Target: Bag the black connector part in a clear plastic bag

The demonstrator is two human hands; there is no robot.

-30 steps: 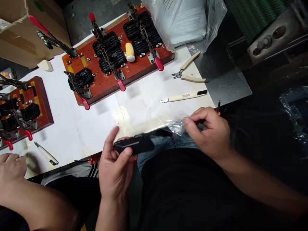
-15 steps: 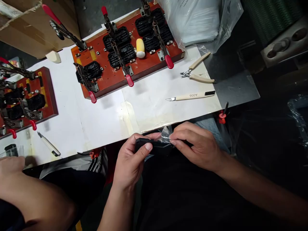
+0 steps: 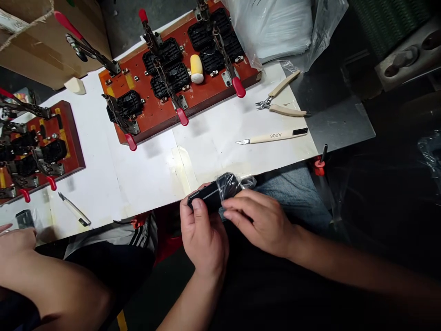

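Observation:
My left hand is closed round one end of a black plastic part, its thumb pressed on the near side. A clear plastic bag covers the part's other end. At the bag's edge my right hand pinches the clear film between thumb and fingers. Both hands are just off the front edge of the white-covered table, above my lap. Beyond them lie a craft knife and a pair of nippers with cream handles.
A red-brown fixture board with red-handled toggle clamps holds several black parts and a yellow-and-white piece. Another fixture and a knife are at left, near a co-worker's arm. A bag of clear sleeves sits at back right.
The black part has turned and tilted up at its right end, where the clear bag now covers it. My right hand has moved left and down along the bag.

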